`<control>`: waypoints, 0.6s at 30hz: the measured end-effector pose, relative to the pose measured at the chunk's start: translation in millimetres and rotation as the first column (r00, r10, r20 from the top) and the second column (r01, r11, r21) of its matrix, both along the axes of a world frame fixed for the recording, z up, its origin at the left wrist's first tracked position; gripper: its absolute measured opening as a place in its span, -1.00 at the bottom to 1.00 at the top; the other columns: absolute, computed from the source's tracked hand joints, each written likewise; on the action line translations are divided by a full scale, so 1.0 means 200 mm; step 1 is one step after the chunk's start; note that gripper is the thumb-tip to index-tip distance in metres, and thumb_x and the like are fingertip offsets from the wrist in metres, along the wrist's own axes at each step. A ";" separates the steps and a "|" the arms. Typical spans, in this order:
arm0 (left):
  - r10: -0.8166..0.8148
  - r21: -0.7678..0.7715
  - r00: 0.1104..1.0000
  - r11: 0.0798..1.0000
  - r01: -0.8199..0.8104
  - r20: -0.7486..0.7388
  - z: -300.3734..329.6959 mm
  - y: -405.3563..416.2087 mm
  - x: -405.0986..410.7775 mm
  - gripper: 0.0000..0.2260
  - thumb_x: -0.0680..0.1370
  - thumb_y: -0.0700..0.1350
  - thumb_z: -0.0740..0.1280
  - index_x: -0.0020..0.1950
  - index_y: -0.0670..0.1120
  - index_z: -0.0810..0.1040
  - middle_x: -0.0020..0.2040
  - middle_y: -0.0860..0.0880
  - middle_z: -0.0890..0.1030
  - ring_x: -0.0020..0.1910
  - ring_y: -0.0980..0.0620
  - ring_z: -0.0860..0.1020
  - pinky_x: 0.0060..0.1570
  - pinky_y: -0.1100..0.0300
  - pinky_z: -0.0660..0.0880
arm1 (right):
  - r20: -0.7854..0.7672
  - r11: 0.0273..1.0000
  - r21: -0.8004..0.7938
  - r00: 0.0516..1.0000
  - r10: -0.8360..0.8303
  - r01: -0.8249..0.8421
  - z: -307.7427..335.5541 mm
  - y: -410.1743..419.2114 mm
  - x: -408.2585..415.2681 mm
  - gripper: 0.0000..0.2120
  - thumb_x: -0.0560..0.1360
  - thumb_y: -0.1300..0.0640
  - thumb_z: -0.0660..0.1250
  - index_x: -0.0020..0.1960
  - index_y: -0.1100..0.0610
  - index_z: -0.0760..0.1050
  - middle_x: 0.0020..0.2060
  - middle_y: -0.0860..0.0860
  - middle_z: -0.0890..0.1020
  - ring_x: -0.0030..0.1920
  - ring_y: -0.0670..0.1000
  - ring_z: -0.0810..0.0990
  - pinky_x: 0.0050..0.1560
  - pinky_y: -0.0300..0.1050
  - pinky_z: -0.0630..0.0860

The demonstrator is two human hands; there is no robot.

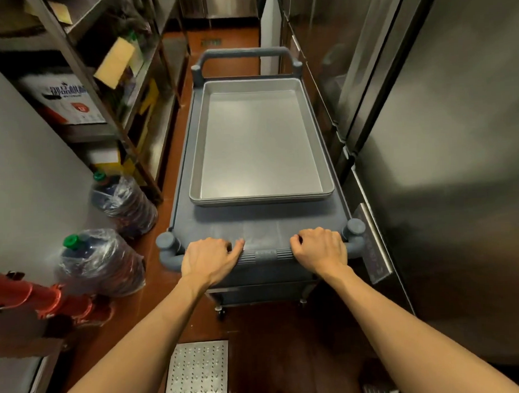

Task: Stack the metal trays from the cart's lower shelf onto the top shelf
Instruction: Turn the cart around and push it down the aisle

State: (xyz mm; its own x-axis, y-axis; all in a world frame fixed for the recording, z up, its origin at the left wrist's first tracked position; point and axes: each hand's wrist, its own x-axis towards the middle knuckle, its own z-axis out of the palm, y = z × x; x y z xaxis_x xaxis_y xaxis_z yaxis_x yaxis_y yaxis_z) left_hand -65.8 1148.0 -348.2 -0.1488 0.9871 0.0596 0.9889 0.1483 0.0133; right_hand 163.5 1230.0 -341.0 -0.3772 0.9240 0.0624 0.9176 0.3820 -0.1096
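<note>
A grey cart stands in a narrow aisle in front of me, its top shelf [262, 222] bearing a stack of rectangular metal trays [259, 140], nested one in another. The near handle [264, 255] of the cart runs across below the shelf. My left hand [207, 258] grips that handle at its left part, and my right hand [320, 248] grips it at its right part. The lower shelf is almost wholly hidden under the top shelf; I cannot tell what lies on it.
Steel refrigerator doors [444, 131] line the right side, close to the cart. On the left stand a metal rack [107, 93] with boxes, two wrapped water jugs [101, 260] on the floor and a red pipe [35, 298]. A perforated floor plate [196, 372] lies near my feet.
</note>
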 end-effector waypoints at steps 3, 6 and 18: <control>0.017 0.018 1.000 1.000 -0.017 -0.002 0.00 0.22 -0.08 -0.34 0.52 0.35 -0.12 -0.34 -0.04 0.58 -0.47 -0.04 0.56 -0.43 -0.07 0.58 -0.43 0.17 0.25 | 0.004 1.000 0.002 1.000 -0.004 0.004 -0.01 0.23 -0.09 -0.58 0.44 -0.08 0.06 -0.43 0.11 0.50 -0.50 0.06 0.53 -0.51 0.10 0.39 -0.40 -0.08 0.25; 0.020 0.012 1.000 1.000 -0.020 -0.008 0.00 0.45 -0.18 -0.38 0.52 0.32 -0.08 -0.37 -0.04 0.56 -0.54 0.01 0.40 -0.52 -0.03 0.44 -0.49 0.20 0.16 | 0.011 1.000 -0.002 1.000 -0.011 0.011 -0.02 0.46 -0.18 -0.58 0.44 -0.09 0.07 -0.42 0.11 0.50 -0.50 0.05 0.53 -0.51 0.10 0.35 -0.38 -0.07 0.26; 0.000 -0.012 0.997 1.000 0.001 0.076 -0.01 1.48 -0.58 -0.47 0.49 0.27 -0.06 -0.31 -0.03 0.54 -0.43 -0.08 0.58 -0.46 -0.08 0.49 -0.42 0.14 0.39 | -0.009 0.998 -0.041 0.999 -0.037 0.037 -0.01 1.45 -0.55 -0.55 0.43 -0.14 0.04 -0.48 0.09 0.42 -0.57 0.00 0.46 -0.55 0.02 0.39 -0.41 -0.10 0.28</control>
State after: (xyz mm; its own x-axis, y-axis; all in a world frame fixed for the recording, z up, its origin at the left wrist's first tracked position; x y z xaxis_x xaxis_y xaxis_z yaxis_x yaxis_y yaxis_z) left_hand -181.3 1444.7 -350.5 -0.1518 0.9878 0.0359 0.9852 0.1482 0.0861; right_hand 53.6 1520.6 -342.3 -0.3421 0.9393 0.0280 0.9300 0.3427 -0.1329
